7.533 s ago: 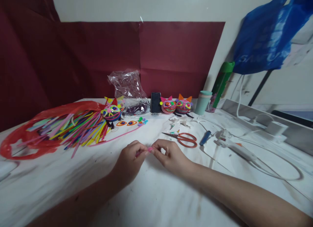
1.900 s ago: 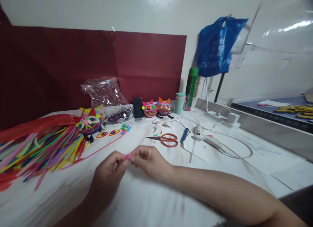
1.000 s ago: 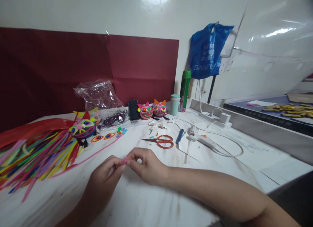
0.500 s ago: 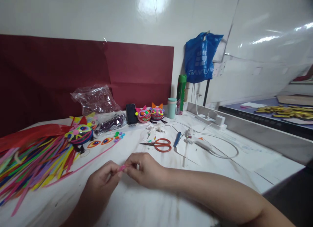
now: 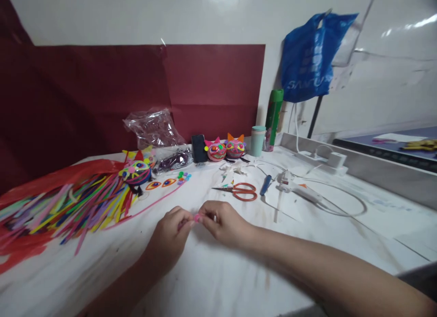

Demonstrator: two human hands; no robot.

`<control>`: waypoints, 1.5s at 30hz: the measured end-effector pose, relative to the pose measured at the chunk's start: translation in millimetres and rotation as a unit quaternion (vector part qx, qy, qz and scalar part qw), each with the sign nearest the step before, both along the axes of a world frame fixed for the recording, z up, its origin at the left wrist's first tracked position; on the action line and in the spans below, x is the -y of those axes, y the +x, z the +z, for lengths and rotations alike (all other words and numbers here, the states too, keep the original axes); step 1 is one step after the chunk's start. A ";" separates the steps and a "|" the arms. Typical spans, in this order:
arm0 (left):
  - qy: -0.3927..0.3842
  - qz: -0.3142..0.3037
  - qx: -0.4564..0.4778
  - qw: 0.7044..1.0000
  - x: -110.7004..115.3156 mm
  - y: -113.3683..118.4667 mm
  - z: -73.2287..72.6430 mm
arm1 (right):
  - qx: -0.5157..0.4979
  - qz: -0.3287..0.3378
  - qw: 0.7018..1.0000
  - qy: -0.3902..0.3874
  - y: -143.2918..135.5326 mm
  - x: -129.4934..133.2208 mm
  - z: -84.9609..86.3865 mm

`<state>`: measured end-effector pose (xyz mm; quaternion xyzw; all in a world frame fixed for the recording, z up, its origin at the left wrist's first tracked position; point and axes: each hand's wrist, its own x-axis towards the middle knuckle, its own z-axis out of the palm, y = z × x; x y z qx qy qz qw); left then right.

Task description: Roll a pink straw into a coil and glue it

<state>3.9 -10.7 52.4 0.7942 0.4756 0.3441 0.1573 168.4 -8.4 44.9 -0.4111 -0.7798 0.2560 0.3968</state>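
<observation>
A small pink piece (image 5: 197, 217) is pinched between my two hands above the white table. My left hand (image 5: 174, 230) grips it from the left with thumb and forefinger. From the right, the fingertips of my right hand (image 5: 223, 222) close on its other side. Beyond my hands lie scissors with orange handles (image 5: 244, 191), and left of them two orange eye-shaped pieces (image 5: 168, 182), small coloured discs (image 5: 184, 176) and a long pink strip (image 5: 153, 204). The exact shape of the held piece is too small to tell.
At the left, a decorated ball (image 5: 136, 172) lies beside many coloured strips (image 5: 92, 203). Two cat-faced balls (image 5: 216, 150), a phone (image 5: 198, 148) and a cup (image 5: 257, 141) stand at the back. Right are a blue-handled tool (image 5: 266, 185), glue gun (image 5: 300, 190) and cables.
The view has shifted, so the objects and both hands appear further right and slightly higher. My hands still hold the pink piece together between their fingertips.
</observation>
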 end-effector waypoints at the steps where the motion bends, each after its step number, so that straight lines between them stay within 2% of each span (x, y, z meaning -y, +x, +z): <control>1: 0.008 -0.009 -0.013 1.000 0.0 0.1 -0.9 | 0.018 0.010 1.000 0.014 1.8 0.6 -0.1; 4: -0.002 -0.029 -0.028 0.999 0.4 -0.3 -1.2 | 0.022 0.037 0.999 -0.001 3.9 0.4 -0.6; 6: -0.020 -0.022 0.003 1.000 1.0 -0.6 -0.6 | -0.042 0.048 0.996 -0.065 2.6 -1.1 -2.3; 8: -0.045 -0.003 0.064 0.997 1.9 0.0 -0.8 | -0.133 0.060 0.980 -0.134 0.2 -2.3 -4.4; 11: -0.073 0.012 0.138 0.988 3.8 3.0 -2.7 | -0.216 0.064 0.957 -0.181 -3.5 -0.3 -6.4; 20: -0.151 -0.004 0.165 0.975 8.5 8.4 -1.5 | -0.240 0.005 0.961 -0.138 -8.5 11.0 -9.2; 23: -0.137 -0.003 0.152 0.979 9.4 7.8 -1.7 | -0.188 -0.003 0.977 -0.102 -6.1 10.7 -7.2; 29: -0.053 -0.004 0.100 0.994 10.2 6.8 -4.1 | -0.058 -0.004 0.998 -0.036 1.6 11.5 -0.7; 31: -0.077 -0.005 0.116 0.990 10.8 7.0 -3.3 | -0.062 0.006 0.997 -0.040 1.1 12.3 -1.0; 33: -0.105 0.001 0.143 0.984 11.7 7.5 -2.0 | -0.109 0.022 0.992 -0.062 -1.2 13.1 -2.9; 37: -0.100 0.010 0.160 0.982 12.8 8.6 -0.8 | -0.167 0.014 0.982 -0.083 -6.0 14.1 -7.8; 41: -0.101 -0.005 0.129 0.986 10.0 7.5 -2.1 | -0.148 -0.017 0.987 -0.067 -5.6 13.6 -8.2; 45: -0.027 -0.008 0.068 0.997 7.3 5.1 -5.1 | -0.087 -0.012 0.995 -0.046 -0.7 13.2 -3.3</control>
